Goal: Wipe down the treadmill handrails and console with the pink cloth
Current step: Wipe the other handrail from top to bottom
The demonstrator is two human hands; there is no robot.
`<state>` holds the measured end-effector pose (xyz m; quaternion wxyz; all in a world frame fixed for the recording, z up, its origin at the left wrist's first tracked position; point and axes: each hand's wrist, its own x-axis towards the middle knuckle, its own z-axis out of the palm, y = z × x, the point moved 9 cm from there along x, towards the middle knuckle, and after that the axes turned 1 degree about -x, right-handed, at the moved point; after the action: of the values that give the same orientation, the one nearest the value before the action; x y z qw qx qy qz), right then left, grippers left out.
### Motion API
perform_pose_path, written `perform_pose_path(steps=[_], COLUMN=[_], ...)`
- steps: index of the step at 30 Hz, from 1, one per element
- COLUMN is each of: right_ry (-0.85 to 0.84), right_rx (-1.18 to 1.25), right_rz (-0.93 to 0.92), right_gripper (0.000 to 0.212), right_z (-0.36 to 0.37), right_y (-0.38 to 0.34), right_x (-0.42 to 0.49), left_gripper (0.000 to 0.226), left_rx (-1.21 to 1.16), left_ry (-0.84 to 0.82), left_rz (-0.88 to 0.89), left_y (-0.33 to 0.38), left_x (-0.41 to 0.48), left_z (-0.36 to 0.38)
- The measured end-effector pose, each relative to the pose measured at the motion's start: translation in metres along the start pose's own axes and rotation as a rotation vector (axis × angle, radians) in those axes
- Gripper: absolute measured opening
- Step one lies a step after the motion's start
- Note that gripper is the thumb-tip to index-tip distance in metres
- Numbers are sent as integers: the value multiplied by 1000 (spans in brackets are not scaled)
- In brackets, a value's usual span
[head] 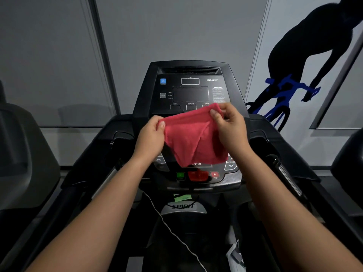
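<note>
Tension along the top hem of the pink cloth (194,138) comes from two pinches. The left hand (151,134) nips one upper corner between thumb and fingers, and the right hand (229,126) nips the other, slightly higher. The fabric therefore hangs open in the air between them, in front of the lower keypad of the console (149,95) and not visibly touching it. Held this way, the cloth seems to be getting spread or refolded into a flat pad before any wiping, though that is only a judgement. The dark display panel (190,94) shows above the hands. Just below the drooping cloth sit a green start button (180,175), a red safety key (197,175) and a stop button (214,174), any of which a careless wipe could press or dislodge. The left handrail (107,179) and right handrail (288,179) run down either side, well apart from the cloth. A thin white cord (172,232) trails from under the console across the deck and could snag a forearm. A cyclist silhouette (294,75) fills the wall to the right.
</note>
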<state>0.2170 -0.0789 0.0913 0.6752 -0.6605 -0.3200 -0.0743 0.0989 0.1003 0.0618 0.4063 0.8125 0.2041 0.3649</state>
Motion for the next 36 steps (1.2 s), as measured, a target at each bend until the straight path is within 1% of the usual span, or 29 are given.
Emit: perform_pose_path(steps=[2,4,5,6,8,9,10,13,14,16,20,23,24,25,27,28,30,32,36], right_ry=[16,16,13,16,57,84,103,93,85,72,40,14,-15,-62,-185,-232,-257,-267,-292], right_rx=[7,25,40,54,52,42,26,-62,-103,-160,-148,-205,-233,-294,-536,-670,-808,-830,-846], right_rz=[27,72,104,134,156,146,131,98,94,85,105,149,190,244,297,271,165,102,68], right_gripper=[16,17,17,16,11,10,9,9,10,13,19,21,22,25,42,47,47,44,40], right_z=[1,4,4,4,-4,-9,-12,-8,-5,-2,-1,0,3,7,14,17,22,26,31], right_y=[11,25,32,39,47,50,52,59,62,63,64,73,83,97,124,133,135,133,134], right_x=[4,7,9,11,17,21,22,22,22,24,40,53,55,55,47,42,32,23,14], left_gripper=[21,24,24,26,45,51,49,22,17,15,12,11,15,24,48,56,59,52,43], left_rx=[-87,-169,-205,-230,-230,-211,-187,-151,-168,-178,-122,-73,-27,41,185,251,345,384,410], left_ry=[76,94,51,-28,-168,-171,-121,111,146,166,198,157,121,72,-24,-53,-55,-49,-76], left_rz=[-9,-48,-72,-95,-103,-88,-65,3,21,72,196,164,125,68,-59,-100,-99,-58,1], left_y=[2,-1,-3,-6,-8,-9,-8,-2,-1,2,13,6,-3,-15,-45,-57,-66,-66,-62], left_x=[7,12,15,17,21,24,28,33,33,32,39,54,59,63,65,61,54,48,44], left_z=[1,7,13,21,35,37,34,23,24,26,23,32,39,48,63,68,73,79,87])
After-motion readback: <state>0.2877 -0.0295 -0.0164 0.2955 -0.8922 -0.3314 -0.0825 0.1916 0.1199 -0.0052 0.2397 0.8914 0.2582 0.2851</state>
